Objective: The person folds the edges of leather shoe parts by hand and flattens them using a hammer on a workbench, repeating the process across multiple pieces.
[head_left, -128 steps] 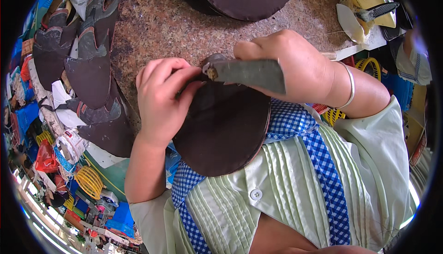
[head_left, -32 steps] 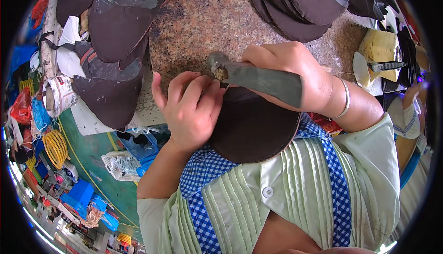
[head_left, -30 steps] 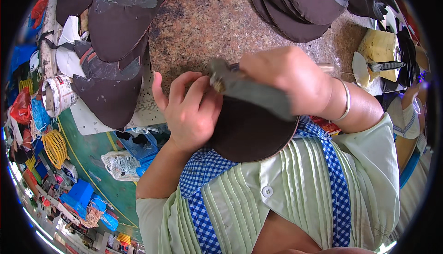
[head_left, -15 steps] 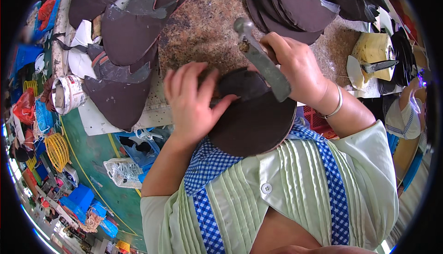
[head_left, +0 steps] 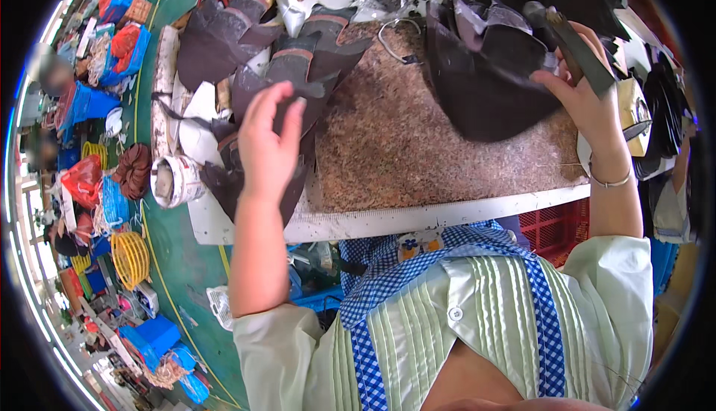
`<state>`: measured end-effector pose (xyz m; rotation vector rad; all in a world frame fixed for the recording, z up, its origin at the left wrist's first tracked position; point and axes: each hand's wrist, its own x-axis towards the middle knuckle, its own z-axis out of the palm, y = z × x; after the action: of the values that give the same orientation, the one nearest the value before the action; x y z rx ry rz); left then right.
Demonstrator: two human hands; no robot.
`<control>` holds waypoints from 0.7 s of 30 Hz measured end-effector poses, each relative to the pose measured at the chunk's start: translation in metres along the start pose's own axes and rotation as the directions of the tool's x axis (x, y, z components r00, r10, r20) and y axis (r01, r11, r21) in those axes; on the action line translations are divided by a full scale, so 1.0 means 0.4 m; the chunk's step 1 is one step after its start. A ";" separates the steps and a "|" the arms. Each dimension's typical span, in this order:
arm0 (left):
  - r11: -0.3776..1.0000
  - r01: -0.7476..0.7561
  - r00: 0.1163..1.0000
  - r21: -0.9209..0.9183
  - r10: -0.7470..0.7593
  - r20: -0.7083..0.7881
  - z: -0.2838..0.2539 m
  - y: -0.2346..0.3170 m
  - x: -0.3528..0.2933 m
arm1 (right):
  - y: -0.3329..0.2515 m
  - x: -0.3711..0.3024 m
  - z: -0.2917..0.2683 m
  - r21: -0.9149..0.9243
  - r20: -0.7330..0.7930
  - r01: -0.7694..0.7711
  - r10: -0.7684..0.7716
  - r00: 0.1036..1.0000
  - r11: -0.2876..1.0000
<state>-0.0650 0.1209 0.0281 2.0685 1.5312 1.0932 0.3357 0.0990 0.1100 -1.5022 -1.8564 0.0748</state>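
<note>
My right hand point(head_left: 593, 105) is at the right side of the work surface, gripping a metal-headed hammer point(head_left: 585, 53). Its thumb also presses the edge of a dark brown shoe upper point(head_left: 485, 98), which lies over the pile at the far right. That upper has a rounded end towards me and is slightly blurred. My left hand point(head_left: 265, 142) hovers at or just over another stack of dark uppers point(head_left: 302, 75) on the left. Its thumb and index finger are apart, and nothing shows between them; whether the fingertips touch the stack I cannot tell.
A mottled brown stone slab point(head_left: 410, 142) lies between the stacks, bordered by a white board edge point(head_left: 447, 213). A white tub point(head_left: 175, 181) stands at the left. A yellowish block point(head_left: 632, 113) sits at the right. Below is a red crate point(head_left: 552, 224); baskets line the green floor point(head_left: 175, 262).
The dark upper has gone from my lap to the far right pile, with my right hand and hammer. My left hand has let go of it and moved left to the other stack.
</note>
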 end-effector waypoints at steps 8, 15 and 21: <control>0.991 0.128 0.958 0.034 -0.132 0.256 0.007 -0.354 0.199 | -0.131 -0.109 0.121 0.354 0.454 -0.159 -0.020 0.891 0.922; 0.994 -0.017 0.948 0.112 -0.020 0.319 -0.051 -0.182 0.254 | -0.221 0.036 0.360 0.417 0.384 0.110 -0.284 0.878 0.902; 0.853 0.094 0.994 -0.514 -0.050 0.098 -0.287 -0.147 0.219 | -0.246 0.098 0.447 0.095 0.650 0.126 -0.157 0.744 0.988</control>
<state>-0.1783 0.2037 0.0960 1.6469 1.1030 1.2137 0.1520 0.1712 0.0455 -1.3931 -2.4953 0.6479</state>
